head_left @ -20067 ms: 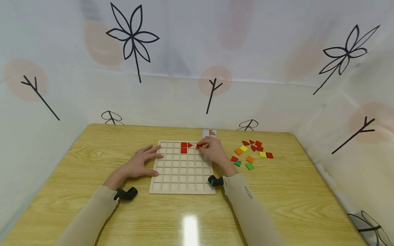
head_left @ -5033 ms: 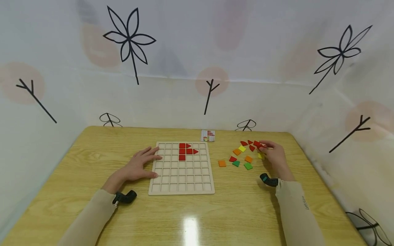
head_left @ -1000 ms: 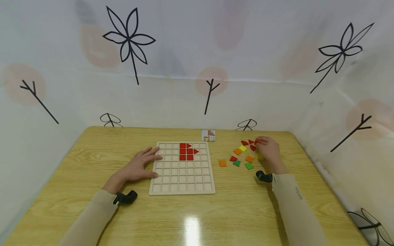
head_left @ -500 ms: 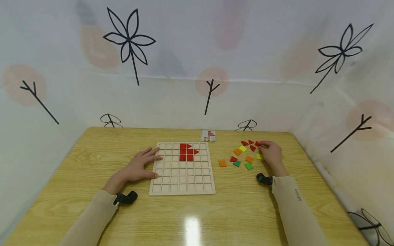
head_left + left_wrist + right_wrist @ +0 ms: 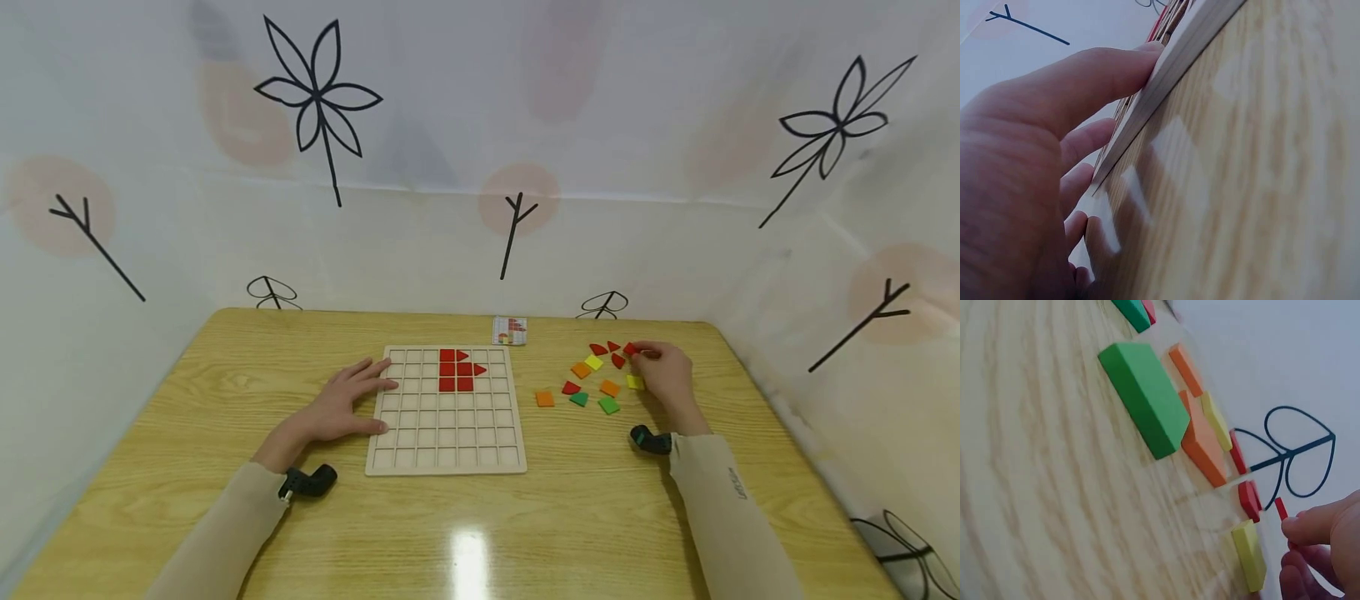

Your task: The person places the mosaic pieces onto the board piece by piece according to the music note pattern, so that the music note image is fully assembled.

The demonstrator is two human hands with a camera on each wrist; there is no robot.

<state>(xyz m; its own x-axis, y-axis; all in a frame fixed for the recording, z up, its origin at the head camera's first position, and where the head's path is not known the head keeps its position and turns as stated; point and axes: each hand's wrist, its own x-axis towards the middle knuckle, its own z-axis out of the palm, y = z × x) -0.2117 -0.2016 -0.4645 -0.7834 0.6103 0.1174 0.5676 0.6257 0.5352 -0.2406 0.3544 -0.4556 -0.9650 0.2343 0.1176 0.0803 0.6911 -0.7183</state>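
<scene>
My left hand [image 5: 347, 402] rests at the left edge of a pale wooden grid board [image 5: 456, 436], its fingers spread and the thumb on the rim. The left wrist view shows the thumb [image 5: 1107, 72] touching that rim. Red square tiles [image 5: 456, 369] fill several cells in the board's upper middle, and red triangles [image 5: 480, 369] point right from the top two rows. Right of the board, my right hand [image 5: 665, 375] pinches a red tile [image 5: 1281, 508] between thumb and fingers; its full shape is partly hidden. A yellow tile [image 5: 635, 382] lies beside that hand.
Loose tiles lie right of the board: red pieces [image 5: 597, 349], a dark green piece [image 5: 579, 399], a green square [image 5: 609, 405], and an orange square [image 5: 544, 399] nearest the board. A small printed pattern card [image 5: 509, 331] lies behind the board. A patterned cloth hangs behind the table.
Since the earliest frame, red tiles were added and an orange square came to lie by the board. The third row gained its second square within five seconds. Lately, my right hand shifted slightly right.
</scene>
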